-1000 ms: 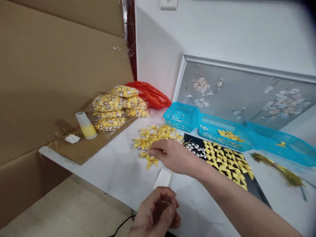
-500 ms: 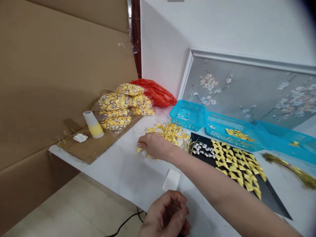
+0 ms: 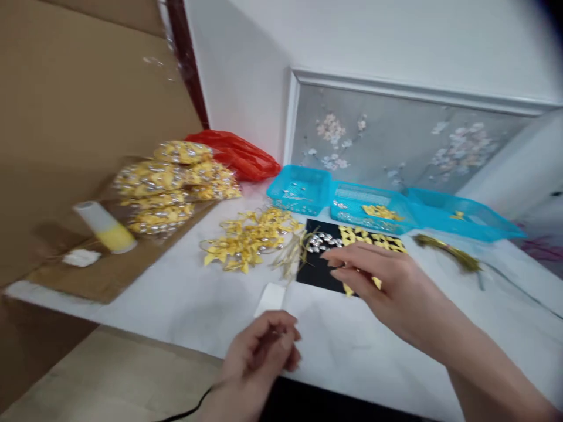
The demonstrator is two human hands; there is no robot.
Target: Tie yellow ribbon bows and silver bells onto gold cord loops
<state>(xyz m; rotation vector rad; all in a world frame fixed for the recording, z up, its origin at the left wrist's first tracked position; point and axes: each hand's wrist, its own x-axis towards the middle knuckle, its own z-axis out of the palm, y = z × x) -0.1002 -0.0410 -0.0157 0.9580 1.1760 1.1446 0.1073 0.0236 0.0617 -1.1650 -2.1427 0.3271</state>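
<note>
My right hand point(image 3: 378, 272) hovers over the black board point(image 3: 321, 275), its thumb and fingers a little apart and nothing visible between them. Beneath and beside it lie yellow ribbon bows point(image 3: 352, 234) in rows and a cluster of silver beads point(image 3: 323, 241). Near the table's front edge, my left hand point(image 3: 264, 351) is curled with thumb against fingertips; whatever it may pinch cannot be made out. Just beyond it lies a small white block point(image 3: 270, 299). A heap of yellow bows with beads and ties point(image 3: 246, 237) sits farther back, with loose golden ties point(image 3: 292, 255) to its right.
Bagged yellow bows point(image 3: 160, 187) are piled on cardboard point(image 3: 118, 281) at left, near a white-and-yellow cone point(image 3: 105, 227). A red plastic bag point(image 3: 237, 155) lies behind. Blue baskets point(image 3: 301, 190) line the wall. A bundle of golden ties point(image 3: 448, 252) lies at right.
My right hand has moved from the heap of finished-looking bows rightward to above the black board. My left hand keeps its curled pose near the front edge. The view has shifted right.
</note>
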